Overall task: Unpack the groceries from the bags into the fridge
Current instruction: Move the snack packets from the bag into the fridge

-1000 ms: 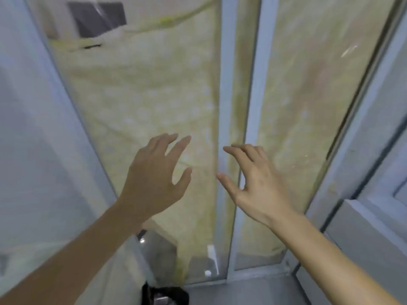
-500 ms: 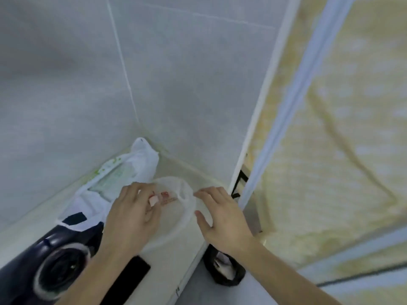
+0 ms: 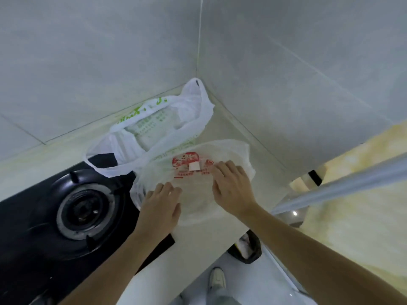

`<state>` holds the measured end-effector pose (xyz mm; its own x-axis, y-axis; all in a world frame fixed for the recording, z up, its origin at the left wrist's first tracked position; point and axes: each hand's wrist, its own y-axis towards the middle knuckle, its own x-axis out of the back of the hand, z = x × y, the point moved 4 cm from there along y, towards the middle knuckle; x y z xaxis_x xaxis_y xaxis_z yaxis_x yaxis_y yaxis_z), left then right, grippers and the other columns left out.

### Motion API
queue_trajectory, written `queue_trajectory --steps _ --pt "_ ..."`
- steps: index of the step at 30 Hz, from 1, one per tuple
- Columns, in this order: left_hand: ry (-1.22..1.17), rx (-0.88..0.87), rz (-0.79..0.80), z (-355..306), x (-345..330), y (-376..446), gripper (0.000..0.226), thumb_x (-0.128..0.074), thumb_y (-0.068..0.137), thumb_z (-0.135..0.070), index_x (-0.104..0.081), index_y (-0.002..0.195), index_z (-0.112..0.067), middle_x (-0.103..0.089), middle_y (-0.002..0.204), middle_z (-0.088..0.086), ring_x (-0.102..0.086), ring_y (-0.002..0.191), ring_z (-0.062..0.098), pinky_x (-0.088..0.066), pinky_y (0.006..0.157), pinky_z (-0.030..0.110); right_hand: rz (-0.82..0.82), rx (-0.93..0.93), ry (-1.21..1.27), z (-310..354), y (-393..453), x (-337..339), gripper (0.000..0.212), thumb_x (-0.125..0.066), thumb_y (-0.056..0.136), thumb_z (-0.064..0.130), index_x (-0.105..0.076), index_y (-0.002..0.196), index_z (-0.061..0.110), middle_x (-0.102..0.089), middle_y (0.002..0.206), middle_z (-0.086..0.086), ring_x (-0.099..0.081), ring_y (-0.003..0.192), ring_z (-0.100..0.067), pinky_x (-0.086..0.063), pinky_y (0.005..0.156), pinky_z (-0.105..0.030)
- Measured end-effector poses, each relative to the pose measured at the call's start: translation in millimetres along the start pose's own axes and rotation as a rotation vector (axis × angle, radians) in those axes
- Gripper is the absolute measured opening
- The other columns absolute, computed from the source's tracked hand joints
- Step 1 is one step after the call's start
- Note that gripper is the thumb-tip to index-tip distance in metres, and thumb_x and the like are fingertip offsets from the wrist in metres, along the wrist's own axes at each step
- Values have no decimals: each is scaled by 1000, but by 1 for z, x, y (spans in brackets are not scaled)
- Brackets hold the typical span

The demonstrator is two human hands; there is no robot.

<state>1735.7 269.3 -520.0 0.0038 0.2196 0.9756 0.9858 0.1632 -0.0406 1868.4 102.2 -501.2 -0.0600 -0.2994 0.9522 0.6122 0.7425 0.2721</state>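
Note:
Two plastic bags lie on the pale counter (image 3: 220,234) in the tiled corner. The nearer one is a translucent bag with red print (image 3: 193,172), lying fairly flat. Behind it stands a white bag with green print (image 3: 154,126), its mouth open and a pale package showing inside. My left hand (image 3: 161,201) is on the near-left edge of the red-print bag, fingers curled into the plastic. My right hand (image 3: 231,186) is on the bag's right side, fingertips bent down into the film beside the red print. No fridge is in view.
A black gas hob with a round burner (image 3: 81,210) fills the left of the counter, touching both bags. A flat black object (image 3: 159,247) lies under my left forearm. On the floor are a dark bin (image 3: 247,249) and my shoe (image 3: 217,278). A yellow-patterned sliding door (image 3: 352,194) stands at right.
The view swung from the glass door to the counter corner. Both hands came down from open in the air onto the red-print bag and have spread further apart on it.

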Motion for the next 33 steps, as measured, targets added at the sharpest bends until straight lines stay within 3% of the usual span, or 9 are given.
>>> queue_trajectory --steps 5,9,15,19,23,25,28,30,33 --pt "22 -5 56 22 -26 9 50 -81 76 -39 -65 118 -19 -60 112 2 -60 102 26 -53 81 40 188 12 -17 -54 19 -39 51 -67 87 21 -58 136 14 -63 132 -8 -58 116 -32 -55 88 -48" --pt "-7 -28 98 34 -36 10 69 -81 72 -56 -61 130 -25 -59 129 0 -57 120 25 -51 94 44 479 27 55 -79 24 -60 91 -79 82 46 -33 158 26 -45 158 -3 -43 142 -30 -41 114 -49" --pt "-27 -60 157 54 -52 13 81 -71 73 -71 -51 141 -32 -51 148 1 -54 134 24 -46 107 46 674 26 57 -98 23 -73 114 -80 68 73 -25 158 29 -38 162 1 -41 146 -25 -31 120 -41" --pt "-30 -90 193 61 -65 19 75 -71 79 -65 -50 143 -32 -44 155 3 -49 139 24 -46 111 46 693 38 89 -107 26 -80 120 -77 63 81 -26 158 29 -29 168 2 -37 150 -23 -31 122 -42" --pt "-46 -179 174 57 -65 21 51 -64 94 -39 -53 143 -26 -43 156 -4 -44 144 16 -59 91 45 598 121 90 -110 32 -74 99 -77 78 62 -32 159 27 -39 163 -2 -39 148 -24 -33 122 -45" --pt "-29 -277 174 52 -66 17 42 -57 99 -28 -55 141 -26 -46 154 -6 -44 144 15 -57 97 39 471 249 33 -104 30 -67 78 -73 89 42 -41 157 19 -42 161 -8 -40 146 -29 -33 121 -49" --pt "8 -327 163 48 -65 13 53 -74 82 -6 -63 131 -21 -57 142 -1 -56 133 21 -56 97 40 316 409 -17 -98 19 -61 59 -74 86 15 -58 142 13 -59 142 -7 -55 128 -29 -43 113 -44" --pt "28 -287 131 43 -60 12 55 -83 71 0 -69 121 -20 -63 132 1 -63 121 22 -60 87 37 295 423 -59 -97 13 -59 53 -76 81 12 -64 133 13 -66 132 -5 -61 117 -29 -50 102 -42" --pt "47 -210 92 37 -55 14 50 -87 65 -2 -72 109 -20 -65 120 0 -67 107 21 -59 69 32 330 300 -191 -103 12 -57 39 -66 91 25 -63 128 14 -67 121 -5 -64 106 -27 -53 91 -41"
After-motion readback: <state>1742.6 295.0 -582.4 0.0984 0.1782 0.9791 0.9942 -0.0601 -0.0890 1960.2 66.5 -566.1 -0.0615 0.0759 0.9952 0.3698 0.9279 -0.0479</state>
